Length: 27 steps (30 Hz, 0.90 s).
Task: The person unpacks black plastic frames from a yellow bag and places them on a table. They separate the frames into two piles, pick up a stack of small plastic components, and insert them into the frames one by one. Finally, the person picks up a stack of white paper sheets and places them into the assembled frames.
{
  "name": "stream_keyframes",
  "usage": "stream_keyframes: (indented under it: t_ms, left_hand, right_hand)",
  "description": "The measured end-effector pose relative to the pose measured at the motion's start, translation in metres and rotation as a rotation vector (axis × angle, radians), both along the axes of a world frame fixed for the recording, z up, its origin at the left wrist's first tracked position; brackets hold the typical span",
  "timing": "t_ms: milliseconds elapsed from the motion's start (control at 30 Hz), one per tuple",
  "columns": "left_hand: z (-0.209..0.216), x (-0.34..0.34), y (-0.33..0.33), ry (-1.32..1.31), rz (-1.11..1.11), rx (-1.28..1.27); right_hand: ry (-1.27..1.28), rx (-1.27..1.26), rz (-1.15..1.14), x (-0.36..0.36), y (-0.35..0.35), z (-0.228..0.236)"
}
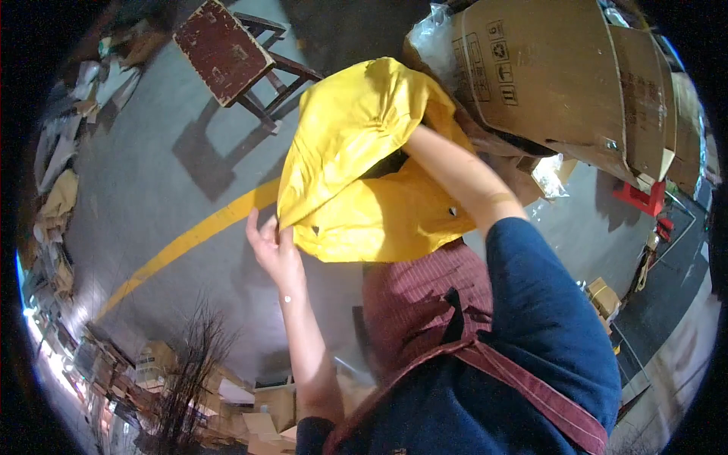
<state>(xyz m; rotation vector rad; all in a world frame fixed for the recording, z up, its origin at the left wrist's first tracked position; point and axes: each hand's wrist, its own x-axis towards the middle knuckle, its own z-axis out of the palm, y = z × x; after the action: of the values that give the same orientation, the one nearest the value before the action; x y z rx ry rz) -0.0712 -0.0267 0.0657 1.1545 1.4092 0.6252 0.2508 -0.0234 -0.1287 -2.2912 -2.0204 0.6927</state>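
Note:
A large yellow bag (pixel 356 136) of glossy, creased, waterproof-looking cloth hangs in front of me, its mouth gaping toward my body. Small dark holes show near the lower rim. My left hand (pixel 274 246) pinches the bag's left edge, with some fingers sticking out to the side. My right forearm (pixel 459 171) reaches into the mouth from the right. The right hand is hidden inside the yellow cloth, so its fingers cannot be seen. I wear a dark red striped apron (pixel 425 303) just below the bag.
A worn red-brown wooden stool (pixel 224 53) stands on the grey floor ahead. Big cardboard boxes (pixel 546 72) with clear plastic wrap crowd the right, near a red object (pixel 641 199). Dry twigs (pixel 186 371) and cartons lie lower left. A yellow line (pixel 189 239) crosses the floor.

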Motion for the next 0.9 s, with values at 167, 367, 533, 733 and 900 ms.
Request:
stream_keyframes:
  t_ms: [167,367,533,733,900]
  left_hand:
    - [0.068,0.028,-0.032,0.292,-0.311,0.469]
    - [0.083,0.017,-0.105,-0.317,0.042,-0.823]
    - [0.136,0.046,-0.141,-0.904,0.213,-1.134]
    - [0.088,-0.015,-0.204,-0.458,0.286,-1.076]
    - [0.107,-0.044,-0.245,-0.33,0.278,-0.593]
  right_hand:
    - [0.244,0.175,-0.033,0.053,-0.058,0.136]
    - [0.663,0.255,-0.206,0.002,-0.198,0.334]
    - [0.484,0.482,0.386,-0.043,-0.28,0.371]
    - [0.422,0.578,0.89,-0.061,-0.291,0.341]
    - [1.06,0.153,0.646,-0.032,-0.206,0.312]
